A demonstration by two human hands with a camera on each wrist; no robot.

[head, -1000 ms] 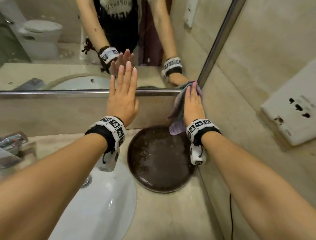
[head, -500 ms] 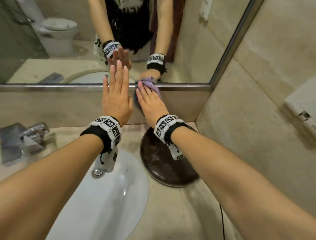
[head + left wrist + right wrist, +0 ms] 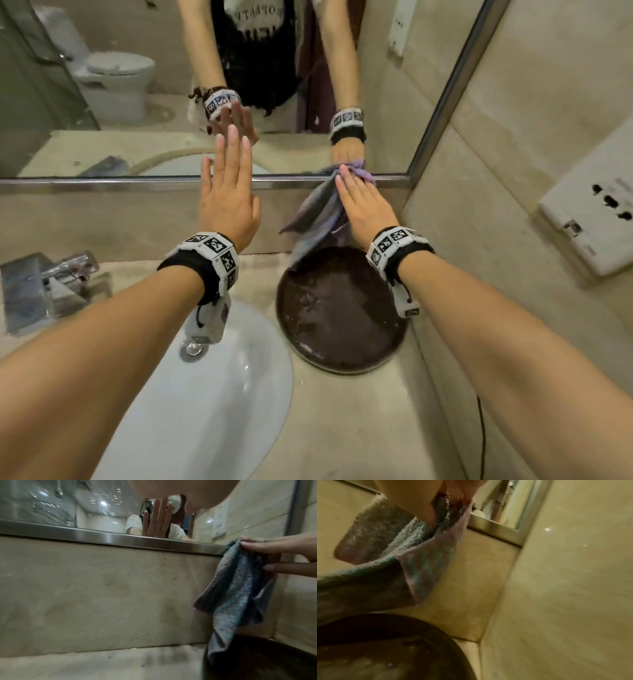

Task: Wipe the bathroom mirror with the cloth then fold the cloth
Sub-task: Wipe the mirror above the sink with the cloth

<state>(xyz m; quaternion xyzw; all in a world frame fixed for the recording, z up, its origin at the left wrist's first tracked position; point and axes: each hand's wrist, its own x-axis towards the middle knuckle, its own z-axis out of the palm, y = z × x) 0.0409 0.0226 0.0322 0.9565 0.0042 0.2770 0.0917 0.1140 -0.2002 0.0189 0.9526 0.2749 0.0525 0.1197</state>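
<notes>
The mirror (image 3: 137, 102) has a metal frame (image 3: 137, 180) along its bottom edge. My left hand (image 3: 227, 185) lies flat on the glass, fingers straight and pointing up. To its right, my right hand (image 3: 356, 198) presses a grey-purple cloth (image 3: 318, 212) against the frame's lower edge near the right corner. In the left wrist view the right hand (image 3: 274, 550) shows straight fingers and thumb on the cloth (image 3: 240, 595). The cloth (image 3: 419, 550) hangs in loose folds, its lowest corner over the dark tray (image 3: 342, 368).
A white sink (image 3: 205, 411) sits below my left arm, with a chrome tap (image 3: 51, 284) at the left. The round dark tray stands in the counter's right corner. A wall socket (image 3: 589, 212) is on the right wall, close to my right arm.
My right hand swept the cloth left along the mirror's bottom edge until it was beside my left hand, then back toward the right corner. My left hand stayed flat on the glass.
</notes>
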